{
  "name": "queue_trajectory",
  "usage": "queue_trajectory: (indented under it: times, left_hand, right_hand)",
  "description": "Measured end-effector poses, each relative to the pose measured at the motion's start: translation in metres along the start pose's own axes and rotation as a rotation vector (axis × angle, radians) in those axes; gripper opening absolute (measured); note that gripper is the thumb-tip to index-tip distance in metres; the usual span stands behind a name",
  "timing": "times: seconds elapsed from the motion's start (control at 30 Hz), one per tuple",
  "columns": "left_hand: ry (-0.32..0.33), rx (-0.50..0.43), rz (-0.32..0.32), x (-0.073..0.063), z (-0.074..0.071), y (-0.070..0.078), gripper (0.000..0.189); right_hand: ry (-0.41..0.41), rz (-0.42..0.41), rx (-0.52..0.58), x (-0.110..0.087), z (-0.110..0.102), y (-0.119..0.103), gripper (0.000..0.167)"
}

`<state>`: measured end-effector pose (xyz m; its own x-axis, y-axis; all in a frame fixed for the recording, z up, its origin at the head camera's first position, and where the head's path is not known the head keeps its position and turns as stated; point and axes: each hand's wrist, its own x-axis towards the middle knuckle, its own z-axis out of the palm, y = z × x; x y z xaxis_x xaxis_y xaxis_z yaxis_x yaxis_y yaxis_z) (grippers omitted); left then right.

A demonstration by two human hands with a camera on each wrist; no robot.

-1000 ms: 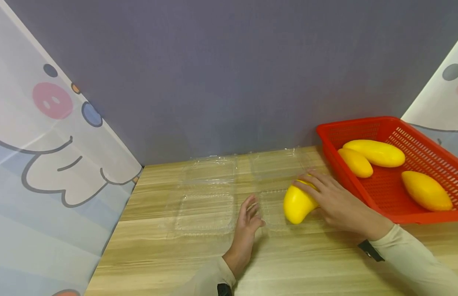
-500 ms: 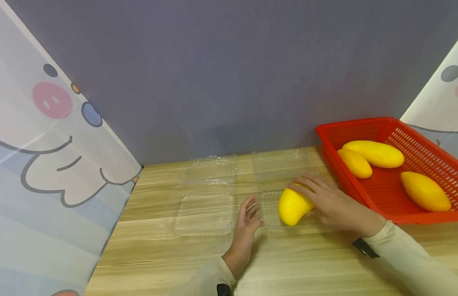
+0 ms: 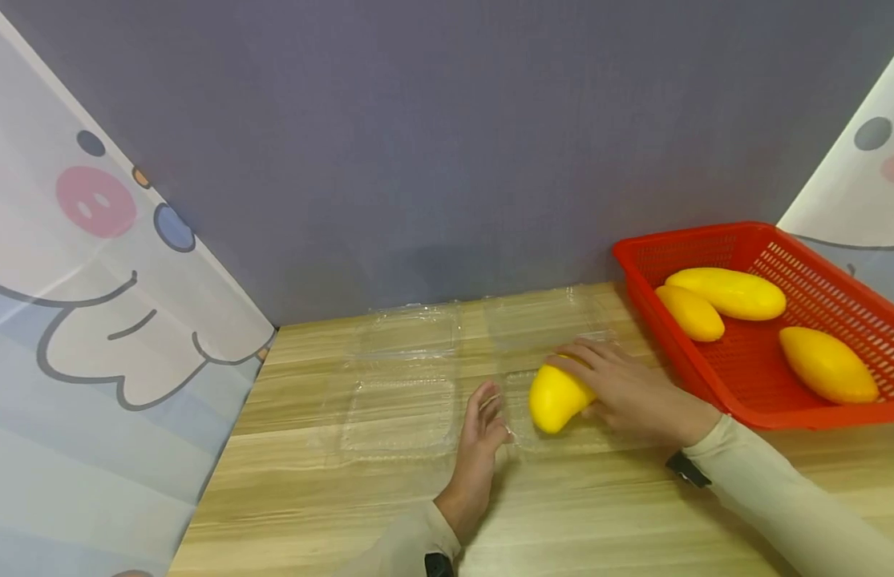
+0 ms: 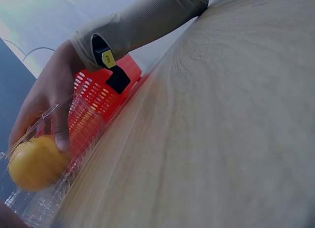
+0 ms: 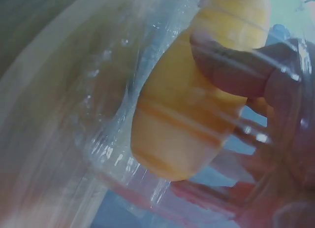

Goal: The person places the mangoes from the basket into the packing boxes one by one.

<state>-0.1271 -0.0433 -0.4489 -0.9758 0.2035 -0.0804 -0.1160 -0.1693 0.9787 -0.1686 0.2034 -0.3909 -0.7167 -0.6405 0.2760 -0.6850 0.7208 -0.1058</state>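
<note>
My right hand (image 3: 627,397) grips a smooth yellow mango (image 3: 557,399) from above and its right side, over the base of the right clear plastic clamshell box (image 3: 517,397). In the right wrist view, the thumb (image 5: 231,70) presses along the mango (image 5: 182,119), seen through the clear plastic. The left wrist view has the mango (image 4: 37,164) behind the box's clear wall, the fingers over its top. My left hand (image 3: 478,445) rests at that box's left edge, fingers loosely bent and the thumb by its front left corner.
To the left lies a second open clamshell box (image 3: 399,453), its lid toward the grey back wall (image 3: 432,160). A red perforated basket (image 3: 750,417) stands at the right with three more yellow mangoes (image 3: 724,292). Printed cloth panels (image 3: 93,344) flank the wooden table (image 3: 309,513).
My right hand has carried the mango leftward, further over the right box's base. The left hand has stayed at the box's left edge.
</note>
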Motion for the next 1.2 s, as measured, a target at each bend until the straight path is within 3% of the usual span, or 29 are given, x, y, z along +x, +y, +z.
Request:
queue_trajectory:
  times: [0.33, 0.5, 1.2]
  left_hand:
    - [0.021, -0.013, 0.008, -0.0002, 0.0014, 0.002, 0.072]
    - [0.0, -0.009, -0.003, 0.0012, 0.0006, 0.0021, 0.073]
    - [0.011, -0.004, -0.001, 0.0014, 0.0015, 0.0016, 0.075]
  right_hand:
    - [-0.049, -0.029, -0.028, 0.0093, 0.0017, -0.0009, 0.084]
    - [-0.062, -0.048, -0.028, 0.0103, 0.0034, -0.0001, 0.084]
    - [-0.07, -0.062, 0.06, 0.0094, 0.0037, -0.0001, 0.088]
